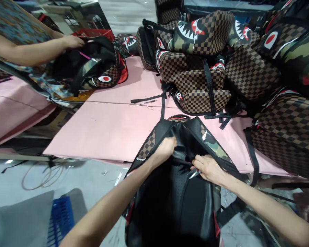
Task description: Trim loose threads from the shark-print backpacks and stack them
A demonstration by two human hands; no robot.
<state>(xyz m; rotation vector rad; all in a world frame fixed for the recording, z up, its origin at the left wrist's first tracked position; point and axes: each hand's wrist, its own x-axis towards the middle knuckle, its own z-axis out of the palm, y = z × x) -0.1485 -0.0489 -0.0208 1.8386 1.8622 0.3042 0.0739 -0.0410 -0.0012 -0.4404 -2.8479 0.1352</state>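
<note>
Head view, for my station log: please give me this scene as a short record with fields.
main item: backpack, black back showing
left hand: closed on the backpack's upper back
right hand: holding a metal-bladed tool
surface: pink table
beyond: piled checkered bags
co-worker's hand: on a red-eyed bag
lower left: blue slatted object

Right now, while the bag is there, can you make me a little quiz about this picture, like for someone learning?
1. Fill in the colour: the tabletop is ____.
2. True or false: the left hand is touching the nearest backpack.
3. What is the right hand holding? A) a spoon B) a shiny metal tool C) a ball

Key: 1. pink; 2. true; 3. B
</note>
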